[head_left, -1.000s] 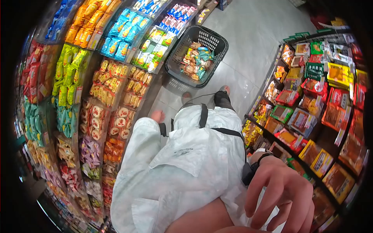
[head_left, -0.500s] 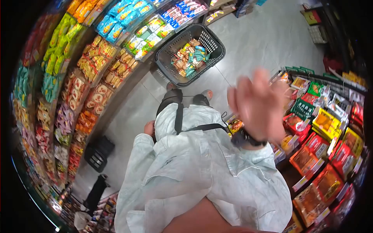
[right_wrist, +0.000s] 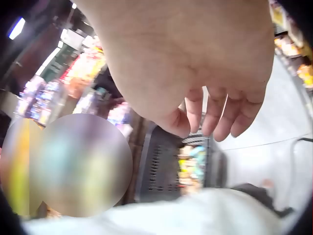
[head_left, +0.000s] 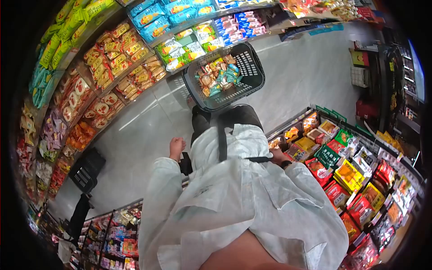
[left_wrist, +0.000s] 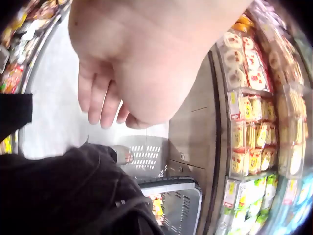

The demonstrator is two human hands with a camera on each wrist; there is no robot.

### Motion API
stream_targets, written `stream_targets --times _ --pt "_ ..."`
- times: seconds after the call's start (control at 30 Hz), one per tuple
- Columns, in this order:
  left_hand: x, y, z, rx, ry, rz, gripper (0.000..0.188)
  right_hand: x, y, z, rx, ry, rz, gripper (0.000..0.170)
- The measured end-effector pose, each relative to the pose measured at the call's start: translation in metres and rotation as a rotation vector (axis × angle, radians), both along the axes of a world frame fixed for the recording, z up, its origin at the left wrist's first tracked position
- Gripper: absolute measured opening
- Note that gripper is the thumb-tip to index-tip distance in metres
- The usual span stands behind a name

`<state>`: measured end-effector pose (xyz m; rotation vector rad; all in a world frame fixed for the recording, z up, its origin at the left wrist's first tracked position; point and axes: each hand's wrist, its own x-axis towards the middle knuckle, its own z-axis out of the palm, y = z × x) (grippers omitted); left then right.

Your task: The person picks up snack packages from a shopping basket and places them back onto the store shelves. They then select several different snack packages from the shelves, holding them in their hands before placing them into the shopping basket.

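Note:
My left hand (head_left: pixel 177 147) hangs at my left side over the floor, and in the left wrist view its fingers (left_wrist: pixel 98 98) droop loosely with nothing in them. On the other side, my right hand (head_left: pixel 279 156) is low beside my hip, near the packets of the right-hand display. Loosely bent, empty fingers (right_wrist: pixel 215 115) show in the right wrist view. Just ahead of my legs stands a dark shopping basket (head_left: pixel 253 83), holding a pile of small wrapped snacks (head_left: pixel 218 75) in brown, teal and yellow. Neither hand touches the basket.
Shelves of wrapped snacks (head_left: pixel 119 56) curve along the left and front, close to the basket. A display of packaged food (head_left: pixel 351 175) borders my right side. Grey floor (head_left: pixel 135 148) runs between them. Another black basket (head_left: pixel 87 168) sits behind at the left.
My right hand was raised in front of the camera and has dropped to my right side. The view has turned, bringing the basket and front shelves round; the left hand still hangs empty.

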<state>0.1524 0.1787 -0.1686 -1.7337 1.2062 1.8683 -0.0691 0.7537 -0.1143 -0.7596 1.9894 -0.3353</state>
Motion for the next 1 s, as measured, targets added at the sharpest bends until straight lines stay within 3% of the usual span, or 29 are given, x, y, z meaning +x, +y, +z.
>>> stream_targets --times 0.03,0.07,0.13,0.23,0.33,0.37,0.43,0.53,0.57,0.63,0.7,0.77,0.83,0.87,1.0 --pt "-0.009 0.003 -0.002 0.012 0.004 -0.020 0.023 0.011 0.028 -0.025 -0.158 -0.116 -0.227 0.043" --pt "-0.022 0.011 0.002 -0.010 0.008 0.000 0.022 -0.008 -0.002 -0.007 0.048 -0.193 -0.402 0.042" --pt "-0.022 0.030 -0.036 -0.055 0.009 -0.199 0.030 -0.050 -0.072 0.039 0.462 -0.290 -0.813 0.041" --pt "-0.038 0.072 -0.050 -0.299 0.000 -0.606 0.046 -0.105 -0.085 -0.033 0.325 -0.137 -0.571 0.040" --pt "-0.065 0.106 -0.043 -0.092 -0.214 -0.710 0.080 -0.179 -0.157 -0.067 0.178 -0.241 -0.573 0.044" --pt "-0.070 0.115 -0.052 0.028 -0.239 -0.694 0.100 -0.215 -0.187 -0.093 0.100 -0.310 -0.597 0.044" --pt "-0.091 0.134 -0.063 0.132 -0.245 -0.693 0.114 -0.268 -0.221 -0.151 0.115 -0.155 -0.387 0.042" --pt "-0.116 0.160 -0.092 0.006 -0.411 -0.895 0.125 -0.320 -0.265 -0.247 0.084 -0.141 -0.547 0.037" --pt "-0.133 0.158 -0.096 0.000 -0.495 -0.810 0.126 -0.332 -0.282 -0.269 0.066 -0.191 -0.624 0.035" --pt "-0.177 0.147 -0.094 -0.015 -0.667 -0.645 0.129 -0.358 -0.319 -0.294 0.219 -0.194 -0.478 0.035" --pt "-0.192 0.157 -0.105 -0.285 -0.728 -0.702 0.112 -0.358 -0.344 -0.319 0.182 -0.141 -0.477 0.033" --pt "-0.196 0.168 -0.113 -0.543 -0.707 -0.772 0.104 -0.357 -0.356 -0.347 0.165 -0.114 -0.316 0.035" --pt "-0.201 0.174 -0.116 -0.590 -0.732 -0.785 0.091 -0.343 -0.359 -0.387 0.152 -0.077 -0.275 0.038" --pt "-0.200 0.173 -0.117 -0.596 -0.720 -0.801 0.090 -0.342 -0.363 -0.400 0.228 -0.069 -0.199 0.051" --pt "-0.203 0.165 -0.116 -0.626 -0.715 -0.865 0.084 -0.327 -0.385 -0.441 0.503 -0.031 -0.292 0.083"
